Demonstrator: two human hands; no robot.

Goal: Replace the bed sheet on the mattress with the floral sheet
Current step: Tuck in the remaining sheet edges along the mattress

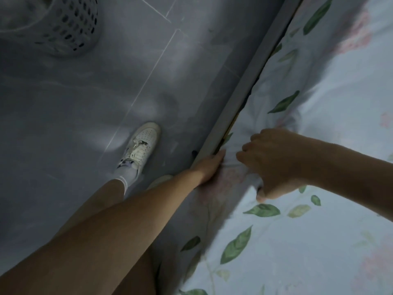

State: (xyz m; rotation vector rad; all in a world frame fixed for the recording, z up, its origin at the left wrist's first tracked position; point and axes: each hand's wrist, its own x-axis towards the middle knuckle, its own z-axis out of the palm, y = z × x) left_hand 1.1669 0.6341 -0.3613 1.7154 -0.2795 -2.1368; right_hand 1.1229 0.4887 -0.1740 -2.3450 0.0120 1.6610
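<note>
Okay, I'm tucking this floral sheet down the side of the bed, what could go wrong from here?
1. Your left hand is pushed into the narrow gap between the bed frame rail and the mattress side, so the fingers could get pinched.
2. Your right hand grips a bunch of the floral sheet; pulling hard may drag it askew or leave wrinkles.
3. The laundry basket stands on the floor behind your foot, a possible trip.

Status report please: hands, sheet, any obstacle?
Left hand flat, pushing light-blue floral sheet edge behind grey bed frame. Right hand grips sheet. No obstacle seen.
</note>
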